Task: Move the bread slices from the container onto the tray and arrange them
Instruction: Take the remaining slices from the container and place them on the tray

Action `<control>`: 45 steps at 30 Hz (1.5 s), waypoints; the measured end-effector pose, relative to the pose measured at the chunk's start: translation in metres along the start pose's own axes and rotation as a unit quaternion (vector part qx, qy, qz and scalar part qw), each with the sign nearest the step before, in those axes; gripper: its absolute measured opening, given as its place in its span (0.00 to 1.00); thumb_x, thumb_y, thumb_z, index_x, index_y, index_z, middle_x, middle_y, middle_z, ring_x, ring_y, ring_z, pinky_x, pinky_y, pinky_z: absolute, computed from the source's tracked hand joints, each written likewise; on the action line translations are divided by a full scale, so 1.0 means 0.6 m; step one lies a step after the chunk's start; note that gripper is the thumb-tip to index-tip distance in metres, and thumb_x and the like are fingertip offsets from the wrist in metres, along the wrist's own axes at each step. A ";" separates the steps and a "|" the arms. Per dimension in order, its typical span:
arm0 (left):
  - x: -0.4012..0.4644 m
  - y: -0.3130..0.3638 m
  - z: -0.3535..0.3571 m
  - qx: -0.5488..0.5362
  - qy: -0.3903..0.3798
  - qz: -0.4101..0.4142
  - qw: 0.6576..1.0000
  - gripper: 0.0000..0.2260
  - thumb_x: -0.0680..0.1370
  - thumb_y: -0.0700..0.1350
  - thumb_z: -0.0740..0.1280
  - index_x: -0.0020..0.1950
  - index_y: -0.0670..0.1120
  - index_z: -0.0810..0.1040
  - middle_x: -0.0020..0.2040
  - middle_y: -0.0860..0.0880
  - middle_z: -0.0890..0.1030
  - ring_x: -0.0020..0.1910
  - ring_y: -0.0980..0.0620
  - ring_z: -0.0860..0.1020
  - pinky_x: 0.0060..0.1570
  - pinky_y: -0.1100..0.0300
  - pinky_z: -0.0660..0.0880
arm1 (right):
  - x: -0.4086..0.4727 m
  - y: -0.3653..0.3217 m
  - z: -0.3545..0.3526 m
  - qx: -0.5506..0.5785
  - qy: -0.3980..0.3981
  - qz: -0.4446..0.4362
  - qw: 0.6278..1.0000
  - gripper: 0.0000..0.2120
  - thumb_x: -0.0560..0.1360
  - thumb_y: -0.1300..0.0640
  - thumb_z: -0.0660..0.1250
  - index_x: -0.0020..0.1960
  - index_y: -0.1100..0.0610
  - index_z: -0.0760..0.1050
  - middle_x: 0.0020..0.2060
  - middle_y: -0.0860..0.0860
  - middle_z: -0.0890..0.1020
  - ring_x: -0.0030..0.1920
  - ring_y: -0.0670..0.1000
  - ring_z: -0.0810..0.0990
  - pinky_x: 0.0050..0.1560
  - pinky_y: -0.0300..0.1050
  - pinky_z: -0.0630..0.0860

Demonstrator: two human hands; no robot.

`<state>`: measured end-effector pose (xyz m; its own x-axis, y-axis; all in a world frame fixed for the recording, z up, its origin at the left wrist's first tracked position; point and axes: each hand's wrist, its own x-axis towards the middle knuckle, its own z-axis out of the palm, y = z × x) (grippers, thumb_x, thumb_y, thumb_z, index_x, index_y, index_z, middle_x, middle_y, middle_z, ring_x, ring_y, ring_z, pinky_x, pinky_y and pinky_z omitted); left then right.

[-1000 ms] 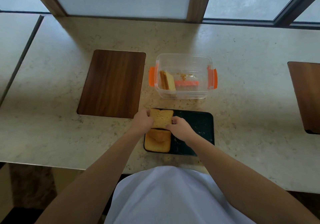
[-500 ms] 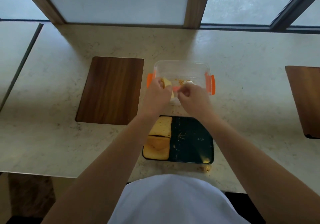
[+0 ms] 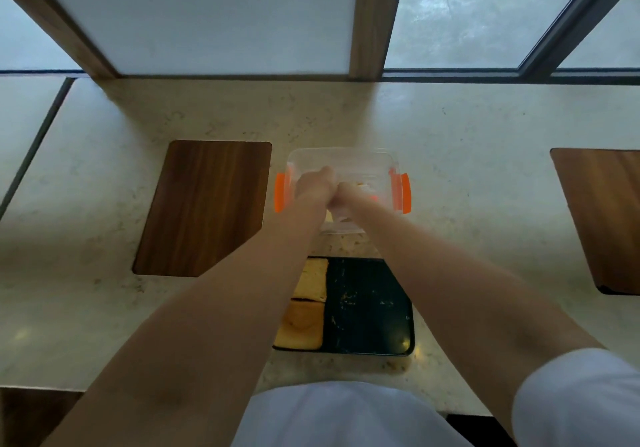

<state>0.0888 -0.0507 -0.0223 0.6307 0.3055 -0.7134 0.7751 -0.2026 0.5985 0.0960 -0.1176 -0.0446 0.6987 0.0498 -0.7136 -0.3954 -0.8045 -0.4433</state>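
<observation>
A clear container point(image 3: 381, 156) with orange clips stands on the stone counter, just beyond a dark tray point(image 3: 369, 308). Two bread slices lie along the tray's left side, one at the far end point(image 3: 313, 278) and one at the near end point(image 3: 303, 325). My left hand point(image 3: 315, 183) and my right hand point(image 3: 349, 197) reach down into the left half of the container, touching each other. Their fingers are hidden inside it. A pale sliver of a bread slice point(image 3: 329, 216) shows below my left wrist. I cannot see whether either hand holds it.
A wooden board point(image 3: 204, 207) lies left of the container, and a second board point(image 3: 602, 218) sits at the right edge of view. Window frames rise behind the counter. Crumbs dot the tray's bare right half. The counter's front edge is close to my body.
Both hands left the slice they set on the tray's far left and moved forward into the container, now deeper than half a second ago. The view tilted upward.
</observation>
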 end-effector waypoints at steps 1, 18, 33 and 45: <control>0.005 -0.002 0.004 -0.001 0.002 0.009 1.000 0.23 0.81 0.52 0.56 0.70 0.40 0.71 0.56 0.45 0.75 0.51 0.47 0.70 0.50 0.53 0.66 | 0.005 0.000 0.004 0.045 0.025 0.011 0.999 0.17 0.84 0.62 0.56 0.70 0.65 0.70 0.67 0.60 0.76 0.68 0.60 0.73 0.63 0.49 0.70; 0.051 -0.022 0.033 0.152 0.093 0.008 0.984 0.31 0.82 0.44 0.59 0.81 0.42 0.47 0.71 0.40 0.72 0.62 0.39 0.77 0.58 0.49 0.77 | 0.041 0.045 -0.007 0.115 -0.041 0.037 0.992 0.18 0.81 0.53 0.62 0.65 0.62 0.75 0.54 0.55 0.84 0.49 0.52 0.85 0.48 0.44 0.81; 0.079 -0.039 0.037 0.252 0.031 0.060 0.965 0.21 0.79 0.47 0.64 0.70 0.40 0.67 0.57 0.42 0.80 0.43 0.45 0.79 0.36 0.54 0.73 | 0.065 0.074 -0.006 0.095 0.001 0.032 0.995 0.13 0.80 0.57 0.62 0.58 0.64 0.77 0.55 0.60 0.82 0.55 0.59 0.82 0.57 0.56 0.81; 0.047 0.010 -0.009 0.297 -0.027 0.145 0.943 0.08 0.81 0.43 0.59 0.47 0.42 0.76 0.40 0.45 0.77 0.34 0.49 0.75 0.28 0.58 0.69 | 0.015 0.051 -0.058 -0.007 0.120 -0.056 0.991 0.12 0.76 0.48 0.62 0.41 0.56 0.75 0.34 0.52 0.81 0.35 0.51 0.81 0.31 0.43 0.72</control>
<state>0.1107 -0.0381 -0.0367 0.8083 0.1121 -0.5780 0.4439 -0.7609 0.4733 0.1112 -0.1625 -0.0456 0.8599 -0.0020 -0.5105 -0.3009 -0.8099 -0.5036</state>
